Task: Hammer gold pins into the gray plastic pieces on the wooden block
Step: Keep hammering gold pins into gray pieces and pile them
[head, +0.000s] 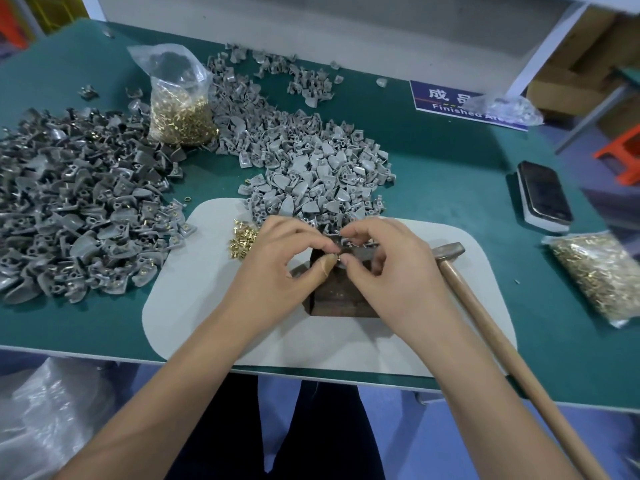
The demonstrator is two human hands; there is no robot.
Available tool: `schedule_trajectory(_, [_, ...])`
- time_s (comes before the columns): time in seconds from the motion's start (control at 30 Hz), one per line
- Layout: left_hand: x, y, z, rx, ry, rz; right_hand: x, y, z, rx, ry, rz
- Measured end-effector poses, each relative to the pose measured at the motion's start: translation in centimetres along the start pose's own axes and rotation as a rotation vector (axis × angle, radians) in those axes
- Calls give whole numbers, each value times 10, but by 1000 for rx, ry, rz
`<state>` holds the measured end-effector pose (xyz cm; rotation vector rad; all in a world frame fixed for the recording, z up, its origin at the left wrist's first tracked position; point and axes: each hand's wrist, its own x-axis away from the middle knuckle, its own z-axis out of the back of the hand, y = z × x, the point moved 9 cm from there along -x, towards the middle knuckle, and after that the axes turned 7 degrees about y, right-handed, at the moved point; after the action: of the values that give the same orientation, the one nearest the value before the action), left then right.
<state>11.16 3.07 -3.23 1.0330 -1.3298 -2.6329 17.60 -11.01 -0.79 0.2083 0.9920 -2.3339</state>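
Your hands met over the wooden block [341, 292], fingers curled in close. Your left hand [277, 268] pinched a gold pin [337, 257] between thumb and forefinger; your right hand [388, 268] gripped a gray plastic piece [356, 251] on top of the block, fingertips almost touching the left ones. Whether the pin had entered the piece, I could not tell.

Around you, from the largest down: the green tabletop [450, 161] carried it all. At nine o'clock from the block spread the darker heap of gray pieces [79, 209], several showing gold. At twelve o'clock sat the lighter heap of gray pieces [318, 168], spilling onto the white mat [194, 299] under the block. The hammer [485, 306] lay at three o'clock, head just beside your right hand, handle running toward five o'clock past the tabletop edge. A clear bag of gold pins [180, 109] stood at eleven o'clock, a second flat bag [602, 271] at three, a phone [543, 195] at two. Loose gold pins [240, 239] lay on the mat, touching your left hand at ten o'clock.
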Motion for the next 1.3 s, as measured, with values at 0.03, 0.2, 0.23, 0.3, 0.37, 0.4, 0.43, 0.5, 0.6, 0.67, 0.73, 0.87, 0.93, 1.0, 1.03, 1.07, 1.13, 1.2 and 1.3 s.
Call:
schedule_trajectory(0.03, [0, 0, 0, 2, 0, 7, -2, 1, 2, 24, 6, 4])
schedule_trajectory(0.2, [1, -1, 0, -4, -8, 17, -8, -3, -1, 104, -66, 26])
schedule_trajectory(0.23, [1, -1, 0, -7, -7, 20, -10, -5, -2, 110, -75, 32])
schedule_trajectory(0.3, [0, -1, 0, -12, -6, 27, -12, -6, -1, 109, -88, 40])
schedule_trajectory(0.37, [0, -1, 1, -8, -2, 33, -14, -5, 0, 107, -96, 29])
schedule_trajectory(0.4, [0, -1, 1, -8, 0, 35, -15, -5, 1, 108, -97, 22])
schedule_trajectory(0.43, [0, -1, 1, -9, 1, 36, -15, -5, 1, 114, -98, 17])
schedule_trajectory(0.5, [0, 0, 2, -8, -1, 39, -15, -6, 0, 130, -100, 16])
schedule_trajectory(0.6, [1, -2, 2, -7, -2, 49, -14, -8, 0, 148, -99, 34])
schedule_trajectory(0.67, [2, -4, 2, 8, -3, 65, -13, -9, 3, 151, -88, 48])
schedule_trajectory(0.73, [2, -5, 1, 18, -7, 63, -12, -11, 4, 156, -85, 60])
schedule_trajectory(0.87, [2, -6, 0, 14, -24, 52, -11, -12, 7, 164, -86, 67])
schedule_trajectory(0.93, [2, -6, -1, 12, -31, 52, -11, -10, 9, 169, -84, 44])
schedule_trajectory(1.0, [3, -6, -1, 23, -28, 54, -11, -7, 10, 175, -78, 16])
schedule_trajectory(1.03, [3, -5, 0, 29, -22, 57, -11, -7, 10, 175, -72, 9])
schedule_trajectory(1.07, [3, -4, 1, 33, -15, 58, -10, -7, 10, 174, -66, 6])
schedule_trajectory(1.13, [2, -2, 2, 25, -10, 47, -9, -10, 9, 183, -62, 7])
schedule_trajectory(1.2, [1, -1, 1, 0, -30, 33, -8, -11, 7, 207, -69, 10])
schedule_trajectory(1.3, [1, -1, -1, -4, -40, 44, -7, -13, 7, 223, -79, 20])
